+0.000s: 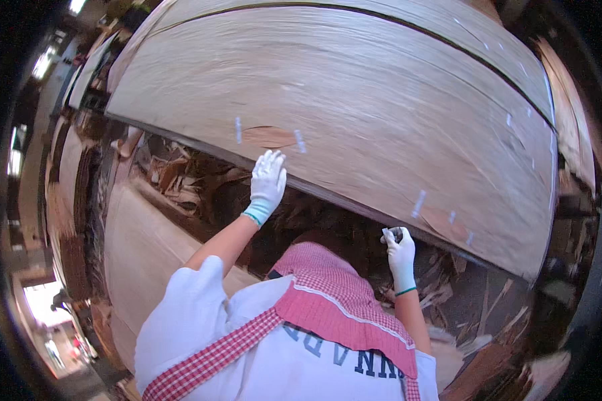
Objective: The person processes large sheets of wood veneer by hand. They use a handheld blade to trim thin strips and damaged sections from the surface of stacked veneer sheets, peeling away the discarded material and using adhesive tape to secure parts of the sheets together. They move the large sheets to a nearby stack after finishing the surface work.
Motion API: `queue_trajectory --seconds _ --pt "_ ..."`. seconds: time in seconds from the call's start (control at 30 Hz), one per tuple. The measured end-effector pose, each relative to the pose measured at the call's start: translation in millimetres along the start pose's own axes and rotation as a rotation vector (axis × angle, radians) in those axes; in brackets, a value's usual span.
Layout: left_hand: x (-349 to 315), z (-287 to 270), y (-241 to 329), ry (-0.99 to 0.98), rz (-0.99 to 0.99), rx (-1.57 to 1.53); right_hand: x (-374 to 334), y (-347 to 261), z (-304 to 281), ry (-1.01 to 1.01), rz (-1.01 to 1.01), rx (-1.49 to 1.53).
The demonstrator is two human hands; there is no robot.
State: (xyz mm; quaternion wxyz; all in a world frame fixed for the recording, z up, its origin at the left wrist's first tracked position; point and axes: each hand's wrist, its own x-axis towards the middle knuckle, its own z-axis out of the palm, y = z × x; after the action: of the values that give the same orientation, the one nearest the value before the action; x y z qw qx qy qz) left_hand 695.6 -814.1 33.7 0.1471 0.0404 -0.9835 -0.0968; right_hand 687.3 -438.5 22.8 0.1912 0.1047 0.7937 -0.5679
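Observation:
A wide pale wood veneer sheet point(354, 127) lies across the bench in front of me. My left hand point(268, 180), in a white glove with a green cuff, reaches the sheet's near edge. Its fingers are stretched out, just below an oval brown patch point(269, 137) flanked by two short whitish tape strips. My right hand point(400, 257), gloved the same way, is in front of the near edge farther right. Its fingers are closed in a pinch, and a small white strip point(386, 232) shows at their tips. Another brown patch point(445, 222) with tape strips lies above that hand.
Torn veneer scraps point(177, 180) are heaped below the near edge, with more at the lower right. Another veneer sheet point(147, 234) lies low on my left. A dark gap point(394, 27) crosses the far part of the sheet. Stacked veneer point(70, 207) stands at far left.

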Motion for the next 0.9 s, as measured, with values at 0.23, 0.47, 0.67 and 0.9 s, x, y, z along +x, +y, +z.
queue_trajectory --seconds 0.23,0.47,0.67,0.9 --pt "3.5 34.1 -76.9 0.06 -0.116 0.019 21.0 -63.9 103.6 -0.114 -0.146 -0.29" --pt "12.2 11.4 -108.6 0.173 -0.035 -0.238 85.7 -137.7 279.7 -0.181 -0.311 -0.361" --pt "15.0 28.2 -122.1 0.012 0.102 -0.204 110.3 -169.0 330.6 -0.084 -0.289 -0.998" --pt "17.8 -3.3 -161.0 0.045 -0.167 -0.51 46.1 -78.1 200.7 -0.091 0.211 -0.231"
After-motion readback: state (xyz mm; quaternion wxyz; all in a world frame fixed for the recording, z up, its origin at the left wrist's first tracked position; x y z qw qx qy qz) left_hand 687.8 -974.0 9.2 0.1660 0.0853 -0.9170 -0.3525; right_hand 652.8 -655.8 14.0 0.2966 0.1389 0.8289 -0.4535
